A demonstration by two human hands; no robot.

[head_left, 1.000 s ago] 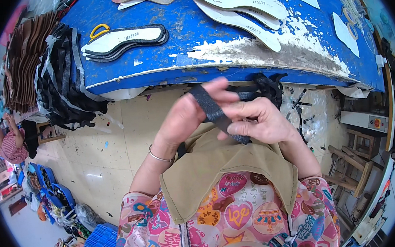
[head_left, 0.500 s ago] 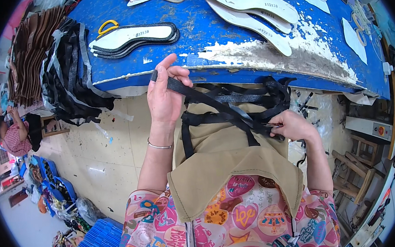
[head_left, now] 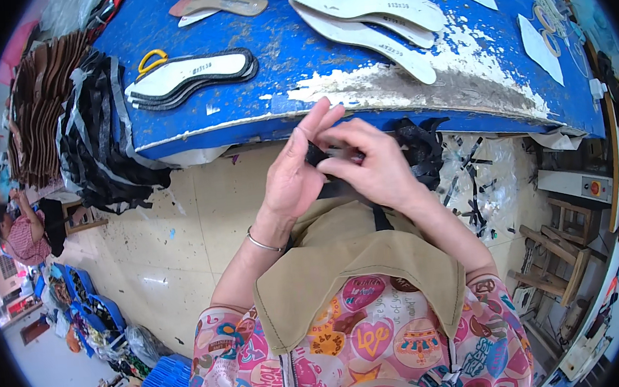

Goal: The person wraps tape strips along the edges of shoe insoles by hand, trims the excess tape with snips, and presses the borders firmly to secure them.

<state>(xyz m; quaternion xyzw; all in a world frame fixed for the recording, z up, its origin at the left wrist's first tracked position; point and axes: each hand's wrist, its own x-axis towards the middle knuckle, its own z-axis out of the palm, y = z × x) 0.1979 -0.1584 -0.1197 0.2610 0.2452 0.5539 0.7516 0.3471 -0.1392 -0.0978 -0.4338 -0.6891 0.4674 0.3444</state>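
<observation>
1. Here's your black strip (head_left: 314,153), bunched between your two hands, just short of the blue table's (head_left: 269,51) near edge and above your tan apron (head_left: 358,255).
2. Your left hand (head_left: 290,173) flanks it on the left, palm turned inward, fingers long and loosely parted, tips leaning up and right toward the table; whether they grip the strip, you can't tell from here.
3. Your right hand (head_left: 376,159) comes in from the right, fingers bent, thumb drawn close; blur hides how firmly they pinch. Both hands are right at the strip, neither clearly nearer.
4. From those right fingertips the strip lies immediately left. Its visible bit looks short and foreshortened, so its pointing end can't be read; a black band (head_left: 335,189) below runs roughly crosswise, along the table edge, perhaps the same piece.
5. Right of your right hand, a black strap bundle (head_left: 420,152) hangs below the table's edge.
</observation>
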